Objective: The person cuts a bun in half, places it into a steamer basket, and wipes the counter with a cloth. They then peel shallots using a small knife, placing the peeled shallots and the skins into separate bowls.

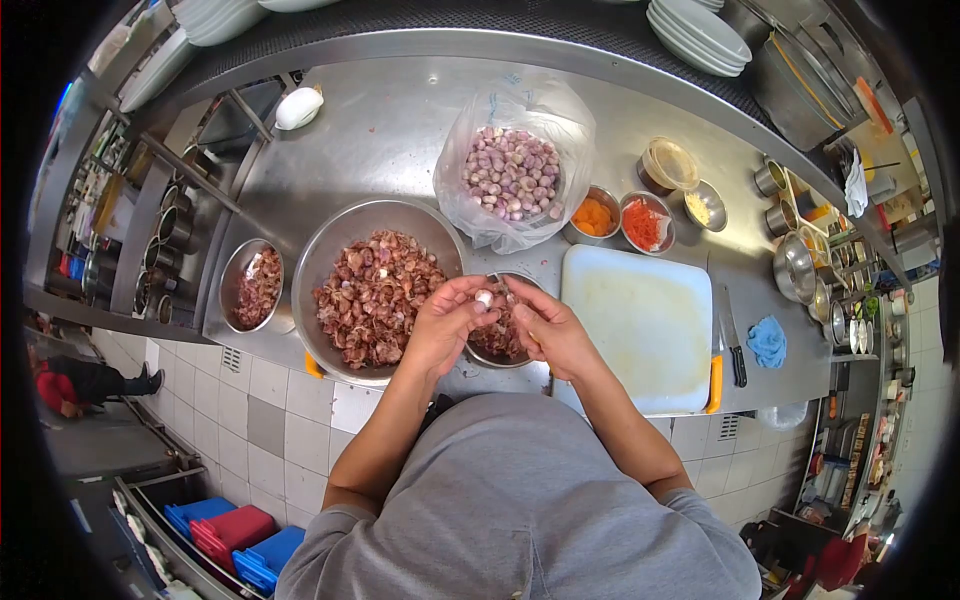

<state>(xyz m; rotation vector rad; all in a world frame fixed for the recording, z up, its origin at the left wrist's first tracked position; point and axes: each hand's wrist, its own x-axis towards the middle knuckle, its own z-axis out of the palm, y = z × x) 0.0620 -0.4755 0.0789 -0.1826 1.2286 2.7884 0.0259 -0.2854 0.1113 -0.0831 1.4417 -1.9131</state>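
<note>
My left hand pinches a small pale shallot between thumb and fingers. Beside it my right hand has its fingers pressed together; what they hold is too small to make out. Both hands are over a small metal bowl of reddish skins. To the left stands a large metal bowl full of reddish-brown unpeeled shallots. Behind the hands, an open plastic bag holds many purple-white peeled shallots.
A white cutting board lies right, then a knife and blue cloth. Bowls of orange pieces, red strips and yellow bits stand behind. Another metal bowl is far left. A person is beyond.
</note>
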